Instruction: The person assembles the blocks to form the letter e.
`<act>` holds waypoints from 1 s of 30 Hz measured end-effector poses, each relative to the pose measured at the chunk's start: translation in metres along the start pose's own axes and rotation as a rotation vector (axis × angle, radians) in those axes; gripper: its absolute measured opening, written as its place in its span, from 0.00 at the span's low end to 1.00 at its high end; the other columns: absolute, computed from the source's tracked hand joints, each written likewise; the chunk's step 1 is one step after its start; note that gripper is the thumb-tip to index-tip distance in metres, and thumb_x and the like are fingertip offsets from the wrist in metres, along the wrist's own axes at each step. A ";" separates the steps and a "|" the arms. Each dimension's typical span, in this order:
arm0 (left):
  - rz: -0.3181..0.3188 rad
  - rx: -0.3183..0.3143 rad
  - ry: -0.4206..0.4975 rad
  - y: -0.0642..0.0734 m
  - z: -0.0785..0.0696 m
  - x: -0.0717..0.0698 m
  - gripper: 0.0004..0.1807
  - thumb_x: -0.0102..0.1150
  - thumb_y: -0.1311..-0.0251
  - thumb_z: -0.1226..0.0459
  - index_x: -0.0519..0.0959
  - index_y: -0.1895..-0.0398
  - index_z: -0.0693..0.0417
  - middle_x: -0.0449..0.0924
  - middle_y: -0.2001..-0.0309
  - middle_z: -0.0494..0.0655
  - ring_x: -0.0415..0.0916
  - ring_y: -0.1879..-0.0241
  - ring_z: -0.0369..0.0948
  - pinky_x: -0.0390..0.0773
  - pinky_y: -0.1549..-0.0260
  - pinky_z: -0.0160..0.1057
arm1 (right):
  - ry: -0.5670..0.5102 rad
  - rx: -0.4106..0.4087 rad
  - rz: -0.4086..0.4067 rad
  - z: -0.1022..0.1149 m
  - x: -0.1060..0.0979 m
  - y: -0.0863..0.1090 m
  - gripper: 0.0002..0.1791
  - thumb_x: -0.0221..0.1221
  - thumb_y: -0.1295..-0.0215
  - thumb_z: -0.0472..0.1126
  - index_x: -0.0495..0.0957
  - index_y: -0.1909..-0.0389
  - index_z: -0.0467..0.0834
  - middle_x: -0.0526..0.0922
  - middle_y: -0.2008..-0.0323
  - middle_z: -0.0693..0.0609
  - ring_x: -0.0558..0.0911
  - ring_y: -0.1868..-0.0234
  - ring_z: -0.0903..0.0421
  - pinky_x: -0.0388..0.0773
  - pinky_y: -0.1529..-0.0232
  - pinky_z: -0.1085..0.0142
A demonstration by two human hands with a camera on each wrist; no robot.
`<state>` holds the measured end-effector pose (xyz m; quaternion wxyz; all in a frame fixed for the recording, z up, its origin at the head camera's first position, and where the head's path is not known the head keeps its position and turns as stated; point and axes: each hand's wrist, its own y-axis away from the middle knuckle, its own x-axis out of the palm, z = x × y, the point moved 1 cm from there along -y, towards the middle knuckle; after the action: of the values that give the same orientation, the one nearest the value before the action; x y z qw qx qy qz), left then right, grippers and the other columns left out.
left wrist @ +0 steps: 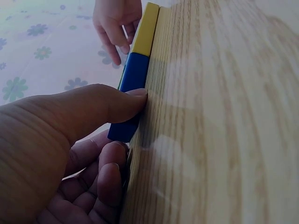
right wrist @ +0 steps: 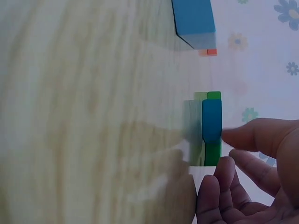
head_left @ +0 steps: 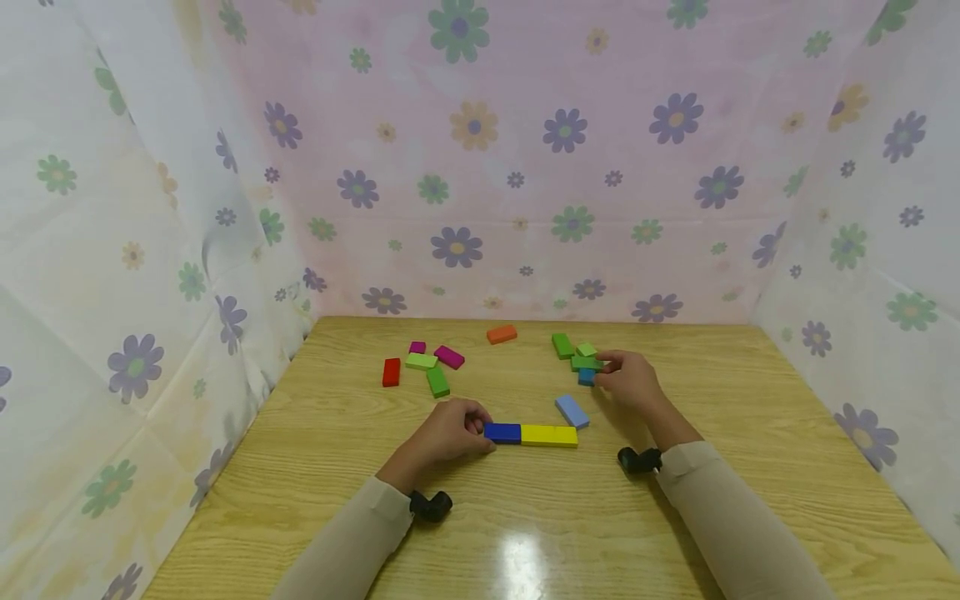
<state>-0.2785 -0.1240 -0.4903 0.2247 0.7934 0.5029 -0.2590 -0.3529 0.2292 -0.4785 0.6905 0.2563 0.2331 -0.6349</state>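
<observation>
A dark blue block [head_left: 502, 433] lies end to end with a yellow block [head_left: 550, 436] in a straight row on the table. My left hand [head_left: 448, 432] grips the blue one at its left end, the thumb along its near side in the left wrist view; the other fingertips are partly hidden behind it. Farther right, my right hand [head_left: 632, 382] reaches to a small blue block [head_left: 587, 377] and a green block [head_left: 582, 363] behind it. In the right wrist view its thumb is right at the blue block [right wrist: 212, 120], with the other fingers apart and loosely bent.
A light blue block [head_left: 572, 411] lies just behind the yellow one. Two more green blocks [head_left: 562, 346] sit beyond my right hand. An orange block [head_left: 502, 334] is at the back; red [head_left: 391, 372], magenta [head_left: 449, 357] and green [head_left: 438, 382] blocks lie left. Flowered cloth [head_left: 525, 167] surrounds the table.
</observation>
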 end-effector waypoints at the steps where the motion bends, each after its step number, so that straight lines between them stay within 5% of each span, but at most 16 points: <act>1: 0.000 -0.001 -0.002 0.000 0.000 0.000 0.15 0.80 0.48 0.56 0.84 0.60 0.44 0.79 0.66 0.42 0.75 0.64 0.40 0.77 0.62 0.35 | 0.004 0.003 0.001 0.000 0.000 0.000 0.28 0.62 0.30 0.40 0.74 0.30 0.40 0.80 0.45 0.37 0.80 0.53 0.45 0.78 0.62 0.63; 13: 0.001 0.003 -0.009 -0.001 0.001 0.001 0.15 0.80 0.48 0.56 0.84 0.60 0.45 0.80 0.66 0.42 0.76 0.64 0.39 0.78 0.62 0.35 | 0.019 0.057 0.039 -0.004 -0.003 -0.009 0.29 0.50 0.28 0.39 0.70 0.27 0.41 0.75 0.37 0.31 0.78 0.73 0.51 0.75 0.73 0.62; 21: -0.002 0.001 -0.017 -0.002 0.000 -0.002 0.15 0.80 0.47 0.55 0.84 0.59 0.44 0.80 0.65 0.42 0.76 0.63 0.40 0.78 0.60 0.36 | 0.120 0.018 -0.012 -0.003 -0.004 -0.011 0.26 0.51 0.28 0.39 0.74 0.31 0.41 0.76 0.37 0.31 0.77 0.40 0.36 0.78 0.52 0.52; 30: -0.006 0.016 -0.019 0.000 0.000 0.001 0.15 0.80 0.47 0.56 0.84 0.59 0.45 0.79 0.66 0.42 0.75 0.64 0.40 0.78 0.62 0.35 | 0.104 0.020 -0.105 -0.011 -0.002 -0.008 0.22 0.60 0.32 0.40 0.78 0.39 0.38 0.80 0.44 0.36 0.79 0.47 0.40 0.78 0.49 0.51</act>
<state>-0.2780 -0.1233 -0.4910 0.2222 0.7912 0.5012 -0.2712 -0.3613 0.2372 -0.4866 0.6408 0.2831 0.2755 -0.6583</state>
